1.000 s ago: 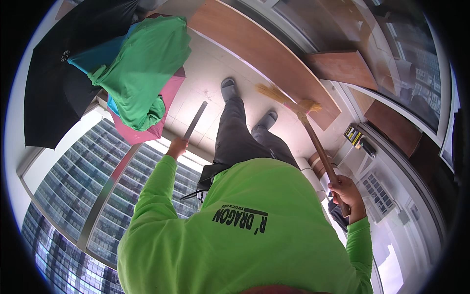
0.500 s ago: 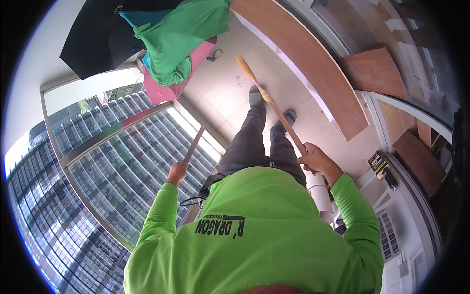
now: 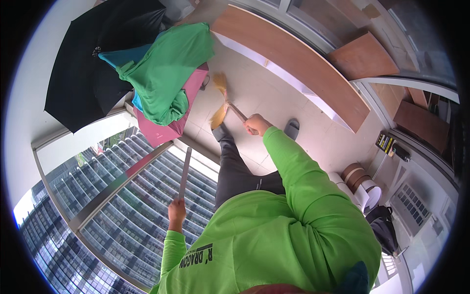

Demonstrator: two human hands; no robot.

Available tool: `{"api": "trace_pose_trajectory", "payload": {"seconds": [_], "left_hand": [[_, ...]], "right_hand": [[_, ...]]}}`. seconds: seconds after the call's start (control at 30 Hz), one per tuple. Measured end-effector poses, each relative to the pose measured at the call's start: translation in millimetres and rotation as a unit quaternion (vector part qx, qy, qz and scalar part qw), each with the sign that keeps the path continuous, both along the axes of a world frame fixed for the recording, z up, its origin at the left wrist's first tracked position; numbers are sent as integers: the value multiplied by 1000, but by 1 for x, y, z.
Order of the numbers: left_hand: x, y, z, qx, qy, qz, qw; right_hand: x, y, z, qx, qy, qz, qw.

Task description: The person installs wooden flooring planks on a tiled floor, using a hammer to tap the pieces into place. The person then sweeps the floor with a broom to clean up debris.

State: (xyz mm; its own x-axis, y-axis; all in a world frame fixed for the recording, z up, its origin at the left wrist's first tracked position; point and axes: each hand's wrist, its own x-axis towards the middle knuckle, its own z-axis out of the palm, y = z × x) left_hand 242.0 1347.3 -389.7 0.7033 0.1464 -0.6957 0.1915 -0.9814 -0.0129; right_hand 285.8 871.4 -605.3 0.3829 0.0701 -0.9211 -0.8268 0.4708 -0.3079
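Right hand (image 3: pixel 255 124): we close it around the wooden broom handle (image 3: pixel 238 112), arm stretched far ahead.
Broom head (image 3: pixel 220 100): straw bristles down on the tiled floor (image 3: pixel 274 93), just beside our dark shoe (image 3: pixel 220 131).
Left hand (image 3: pixel 176 211): we grip a long grey stick (image 3: pixel 184 167), upright, near the window railing (image 3: pixel 112 188).
Far left: green cloth (image 3: pixel 166 68) draped over a pink board, black umbrella (image 3: pixel 88 63) beside it.

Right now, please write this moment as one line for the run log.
right hand: grips broom, bristles on tiled floor | left hand: holds flat grey strip upright | near: green cloth, black umbrella
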Motion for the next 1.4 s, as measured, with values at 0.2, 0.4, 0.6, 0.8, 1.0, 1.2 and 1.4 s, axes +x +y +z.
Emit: {"api": "trace_pose_trajectory", "payload": {"seconds": [0.2, 0.4, 0.6, 0.8, 1.0, 1.2, 1.4], "left_hand": [[69, 9, -53, -59, 46, -138, 988], [111, 22, -70, -39, 137, -205, 968], [120, 50, -81, -49, 144, -300, 942], [139, 28, -17, 5, 98, -377, 921], [136, -66, 37, 20, 89, -273, 958], [203, -182, 31, 2, 30, -384, 923], [251, -301, 38, -74, 12, -484, 872]], "right_hand": [[-85, -51, 36, -149, 166, -162, 961], [-101, -35, 173, -221, 207, 72, 950], [8, -12, 163, -130, -14, 78, 988], [82, -32, 12, 75, -9, -272, 959], [-147, -108, 9, 26, 130, -519, 845], [-330, -183, 10, -119, 170, -594, 777], [-425, -161, 10, -199, 230, -513, 803]]}}
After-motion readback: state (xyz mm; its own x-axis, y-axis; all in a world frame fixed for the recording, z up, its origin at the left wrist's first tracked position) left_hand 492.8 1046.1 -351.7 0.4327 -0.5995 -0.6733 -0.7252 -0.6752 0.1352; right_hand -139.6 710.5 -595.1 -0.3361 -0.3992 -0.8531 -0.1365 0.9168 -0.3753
